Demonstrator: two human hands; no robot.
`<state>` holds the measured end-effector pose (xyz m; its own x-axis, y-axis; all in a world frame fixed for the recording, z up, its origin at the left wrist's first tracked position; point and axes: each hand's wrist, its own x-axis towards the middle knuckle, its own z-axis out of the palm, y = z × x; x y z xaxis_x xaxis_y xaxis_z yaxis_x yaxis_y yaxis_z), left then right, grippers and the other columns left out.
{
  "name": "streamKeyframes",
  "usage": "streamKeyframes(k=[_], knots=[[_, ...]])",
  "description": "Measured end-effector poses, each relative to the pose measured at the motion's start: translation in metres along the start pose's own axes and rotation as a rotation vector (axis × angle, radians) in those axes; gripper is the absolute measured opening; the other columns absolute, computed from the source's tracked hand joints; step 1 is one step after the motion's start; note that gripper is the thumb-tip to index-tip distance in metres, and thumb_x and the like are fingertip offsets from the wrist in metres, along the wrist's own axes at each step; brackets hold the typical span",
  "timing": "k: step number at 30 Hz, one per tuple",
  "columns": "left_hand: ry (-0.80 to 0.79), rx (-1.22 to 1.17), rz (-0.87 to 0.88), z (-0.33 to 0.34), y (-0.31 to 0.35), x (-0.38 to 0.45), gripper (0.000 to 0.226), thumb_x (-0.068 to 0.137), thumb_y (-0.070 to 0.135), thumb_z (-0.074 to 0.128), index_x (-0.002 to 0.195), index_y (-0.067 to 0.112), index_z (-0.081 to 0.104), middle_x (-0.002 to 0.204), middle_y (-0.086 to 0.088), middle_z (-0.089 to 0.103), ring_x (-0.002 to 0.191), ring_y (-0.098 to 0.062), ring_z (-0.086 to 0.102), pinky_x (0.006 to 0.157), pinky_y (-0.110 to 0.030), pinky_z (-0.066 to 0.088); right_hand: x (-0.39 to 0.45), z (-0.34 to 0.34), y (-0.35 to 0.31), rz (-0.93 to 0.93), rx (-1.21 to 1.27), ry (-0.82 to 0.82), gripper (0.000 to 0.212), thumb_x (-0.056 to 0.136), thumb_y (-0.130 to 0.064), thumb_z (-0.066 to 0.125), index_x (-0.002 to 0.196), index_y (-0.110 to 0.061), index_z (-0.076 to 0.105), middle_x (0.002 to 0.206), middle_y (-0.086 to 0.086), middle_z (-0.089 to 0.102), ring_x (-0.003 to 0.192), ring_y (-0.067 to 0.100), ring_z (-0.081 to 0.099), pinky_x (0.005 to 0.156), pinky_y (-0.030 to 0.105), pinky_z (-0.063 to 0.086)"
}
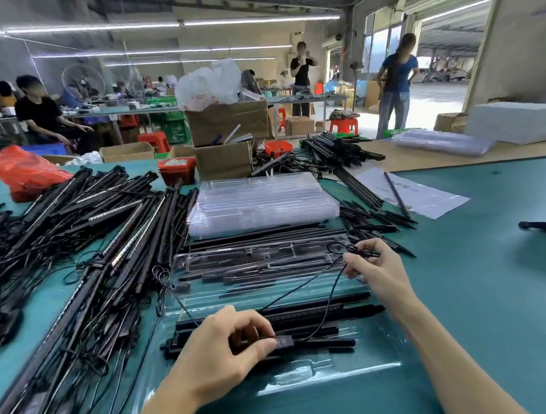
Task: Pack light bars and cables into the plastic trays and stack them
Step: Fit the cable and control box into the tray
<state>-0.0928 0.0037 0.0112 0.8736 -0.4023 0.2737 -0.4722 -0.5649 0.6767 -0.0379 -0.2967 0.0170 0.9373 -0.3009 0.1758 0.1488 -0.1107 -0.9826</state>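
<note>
Only the head view here, looking down at a green worktop (467, 256) near its front edge. The left hand (218, 353) pinches the small inline controller (283, 342) against the light bars (275, 319) lying in the nearest clear plastic tray (361, 364), probably to keep it seated in its slot while the cord gets sorted. The right hand (381, 268) is out toward the tray's far right corner, fingers closed on the bundled loop of the cable (305, 290), which runs taut back to the controller; looks like it's pulling the slack out so the coil can drop into a pocket. So the two hands are well apart, each clamped on one end of the same lead. A second open tray (236, 259) with bars sits just behind, and a stack of empty trays (261, 204) beyond that. The loose heap of bars and wires (70, 241) fills the left side of the worktop, handy for the next grab.
</note>
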Motion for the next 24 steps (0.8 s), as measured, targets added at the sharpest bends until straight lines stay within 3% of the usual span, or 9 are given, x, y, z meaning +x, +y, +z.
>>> streamKeyframes(k=[7, 12, 15, 17, 24], knots=[[-0.018, -0.083, 0.006, 0.003, 0.009, -0.006, 0.012, 0.079, 0.051, 0.078, 0.086, 0.043, 0.074, 0.079, 0.009, 0.062, 0.079, -0.012, 0.059, 0.073, -0.023, 0.049, -0.003, -0.001, -0.001, -0.025, 0.013, 0.007, 0.017, 0.088, -0.014, 0.075, 0.099, -0.012, 0.062, 0.077, 0.008, 0.075, 0.061, 0.012, 0.068, 0.054, 0.015, 0.048], [-0.054, -0.069, 0.049, 0.005, 0.013, -0.006, 0.011, 0.079, 0.049, 0.080, 0.084, 0.039, 0.078, 0.089, 0.012, 0.065, 0.094, -0.012, 0.056, 0.084, -0.027, 0.047, -0.008, -0.006, -0.008, -0.048, 0.091, -0.073, 0.010, 0.090, -0.005, 0.067, 0.092, -0.015, 0.065, 0.085, 0.009, 0.076, 0.076, 0.022, 0.066, 0.064, 0.032, 0.044], [-0.111, -0.053, 0.039, 0.006, 0.015, -0.005, 0.011, 0.080, 0.047, 0.080, 0.084, 0.037, 0.077, 0.087, 0.014, 0.064, 0.084, -0.010, 0.057, 0.074, -0.023, 0.048, -0.011, -0.007, -0.013, -0.019, 0.274, -0.136, 0.023, 0.091, 0.002, 0.054, 0.087, -0.017, 0.067, 0.090, 0.014, 0.071, 0.073, 0.025, 0.065, 0.060, 0.031, 0.042], [-0.148, -0.029, 0.048, 0.010, 0.019, -0.004, 0.013, 0.081, 0.047, 0.078, 0.083, 0.034, 0.076, 0.087, 0.014, 0.063, 0.078, -0.008, 0.055, 0.068, -0.018, 0.045, -0.012, -0.008, -0.016, 0.005, 0.358, -0.166, 0.019, 0.090, 0.000, 0.050, 0.092, -0.012, 0.064, 0.091, 0.017, 0.070, 0.069, 0.025, 0.065, 0.059, 0.030, 0.042], [-0.093, 0.006, -0.022, 0.019, 0.026, -0.006, 0.019, 0.082, 0.044, 0.077, 0.077, 0.029, 0.067, 0.078, 0.014, 0.061, 0.068, -0.005, 0.052, 0.068, -0.020, 0.039, -0.014, -0.008, -0.010, 0.045, 0.384, -0.139, 0.018, 0.092, 0.001, 0.047, 0.096, -0.010, 0.061, 0.084, 0.018, 0.072, 0.064, 0.026, 0.061, 0.058, 0.032, 0.040]])
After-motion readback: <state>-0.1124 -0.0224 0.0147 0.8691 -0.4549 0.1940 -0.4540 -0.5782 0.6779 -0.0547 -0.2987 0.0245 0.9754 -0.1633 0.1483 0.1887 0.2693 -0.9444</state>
